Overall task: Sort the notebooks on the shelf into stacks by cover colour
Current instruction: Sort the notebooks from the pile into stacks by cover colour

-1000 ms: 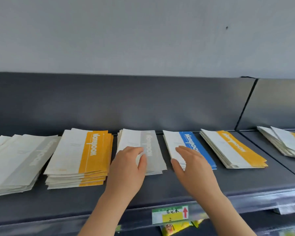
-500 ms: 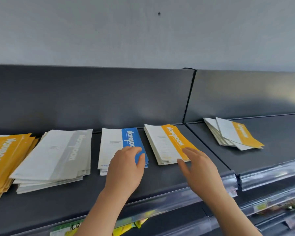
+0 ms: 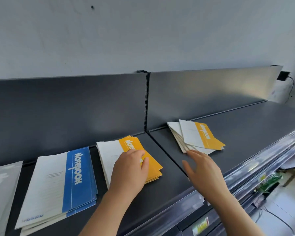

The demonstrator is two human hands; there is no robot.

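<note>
On the dark shelf (image 3: 169, 184) lie stacks of notebooks. A grey-banded stack (image 3: 0, 188) shows at the far left edge. Right of it is a blue-banded stack (image 3: 61, 181), then a yellow-banded stack (image 3: 112, 150). My left hand (image 3: 129, 169) rests flat on that yellow stack with its fingers straight. Further right, past the shelf joint, sits a loose fanned pile (image 3: 196, 135) with a yellow-banded notebook on top. My right hand (image 3: 203, 169) hovers open with fingers spread, its fingertips at the near corner of that pile.
A dark back panel (image 3: 75, 108) rises behind the stacks, with a slotted upright post (image 3: 146, 103) at the joint. A clear plastic price rail (image 3: 245, 169) runs along the shelf's front edge. Lower shelves with goods show at the bottom right. The right shelf section is bare beyond the pile.
The view has swung right. My left hand went from the grey stack to the blue and now the yellow one. My right hand moved from the blue stack to the fanned pile.
</note>
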